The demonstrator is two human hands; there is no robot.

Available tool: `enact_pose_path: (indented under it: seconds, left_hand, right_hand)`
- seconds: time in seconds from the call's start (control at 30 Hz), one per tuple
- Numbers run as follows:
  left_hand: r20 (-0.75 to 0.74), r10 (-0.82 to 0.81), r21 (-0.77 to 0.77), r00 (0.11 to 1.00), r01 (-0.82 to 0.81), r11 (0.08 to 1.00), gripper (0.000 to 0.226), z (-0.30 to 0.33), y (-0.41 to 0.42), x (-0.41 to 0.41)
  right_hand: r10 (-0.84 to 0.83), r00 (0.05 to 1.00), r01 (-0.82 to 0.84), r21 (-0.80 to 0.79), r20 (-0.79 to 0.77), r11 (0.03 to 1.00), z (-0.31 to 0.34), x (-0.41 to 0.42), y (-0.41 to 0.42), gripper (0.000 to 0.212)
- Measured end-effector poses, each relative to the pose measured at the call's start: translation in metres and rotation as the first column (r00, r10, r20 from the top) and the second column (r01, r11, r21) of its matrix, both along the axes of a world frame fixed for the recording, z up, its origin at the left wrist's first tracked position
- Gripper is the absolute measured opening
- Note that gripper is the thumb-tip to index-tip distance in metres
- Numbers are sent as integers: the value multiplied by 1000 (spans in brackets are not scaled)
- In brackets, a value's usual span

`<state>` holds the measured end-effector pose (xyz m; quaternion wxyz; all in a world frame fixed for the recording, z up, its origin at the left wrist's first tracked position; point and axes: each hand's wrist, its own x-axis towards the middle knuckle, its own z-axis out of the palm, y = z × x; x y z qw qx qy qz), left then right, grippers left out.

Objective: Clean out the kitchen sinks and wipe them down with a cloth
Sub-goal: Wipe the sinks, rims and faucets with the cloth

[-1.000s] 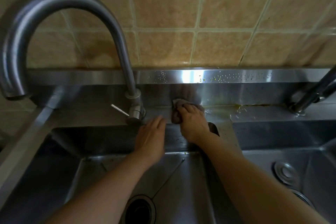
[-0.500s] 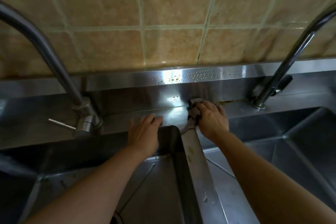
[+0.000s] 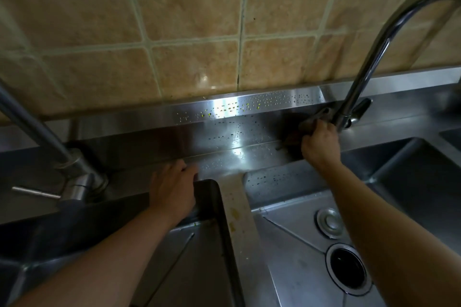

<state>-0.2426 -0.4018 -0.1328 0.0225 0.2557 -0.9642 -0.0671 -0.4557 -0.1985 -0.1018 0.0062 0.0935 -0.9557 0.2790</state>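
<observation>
Cloth [image 3: 308, 124], a dull greyish-brown wad, was bunched small and mostly hidden under the right hand [image 3: 320, 144], whose curled fingers gripped it against the steel ledge [image 3: 232, 154] just beside the base of the right faucet [image 3: 354, 97]. Only a crumpled edge showed above the knuckles. The left hand [image 3: 173, 188] lay flat with straight fingers on the back rim of the left sink [image 3: 189, 257], holding nothing. Water droplets speckled the steel backsplash [image 3: 239, 107], and yellowish smears marked the divider [image 3: 237, 217] between the left sink and the middle sink [image 3: 294, 269], whose drain [image 3: 348, 268] sat open.
</observation>
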Motion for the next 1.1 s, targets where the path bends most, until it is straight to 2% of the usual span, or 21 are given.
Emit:
enact_pose_path:
  seconds: [0.07, 0.13, 0.2, 0.3, 0.4, 0.57, 0.67, 0.77, 0.83, 0.9, 0.97, 1.03, 1.1]
  left_hand:
    - [-5, 2, -1, 1000, -2, 1000, 45, 0, 1, -1]
    - [-4, 1, 0, 1000, -1, 1000, 45, 0, 2, 1]
    - [5, 0, 8, 1000, 0, 1000, 47, -1, 5, 3]
    - [24, 3, 26, 1000, -4, 1000, 50, 0, 8, 4]
    - [48, 16, 48, 999, -18, 999, 52, 3, 8, 2]
    - [128, -12, 96, 992, 0, 995, 54, 8, 8, 5]
    - [177, -32, 108, 984, 13, 994, 55, 14, 6, 4]
    - [161, -43, 128, 986, 22, 992, 52, 16, 3, 3]
    - [154, -44, 131, 987, 24, 991, 55, 16, 1, 3]
    - [154, -53, 120, 987, 34, 992, 59, 14, -1, 4]
    - [142, -59, 109, 988, 43, 993, 63, 10, -2, 6]
    - [133, -56, 111, 990, 42, 993, 67, 8, -2, 7]
    - [120, -49, 129, 992, 34, 991, 67, 7, -1, 7]
  right_hand:
    - [67, 987, -82, 102, 143, 991, -9, -8, -3, 64]
    - [46, 983, -58, 65, 177, 996, -15, -11, -7, 71]
    - [17, 983, -20, 11, 185, 1000, -18, -14, -8, 59]
    - [130, 983, -153, 185, 131, 971, -22, -5, -3, 44]
    - [290, 950, -309, 222, 117, 925, -23, 13, -1, 40]
    - [423, 905, -419, 284, 50, 862, -25, 41, 13, 36]
    - [400, 910, -413, 202, 103, 888, -20, 51, 26, 26]
    - [243, 968, -244, 3, -61, 970, -8, 47, 31, 25]
    - [192, 975, -198, -39, -113, 979, -2, 31, 27, 29]
    - [229, 974, -228, 50, -3, 972, -4, 12, 14, 37]
    - [236, 964, -258, 212, 122, 943, -15, 3, -1, 45]
    - [233, 965, -260, 315, 122, 913, -26, 6, -12, 48]
    - [329, 943, -325, 358, 50, 876, -35, 19, -19, 51]
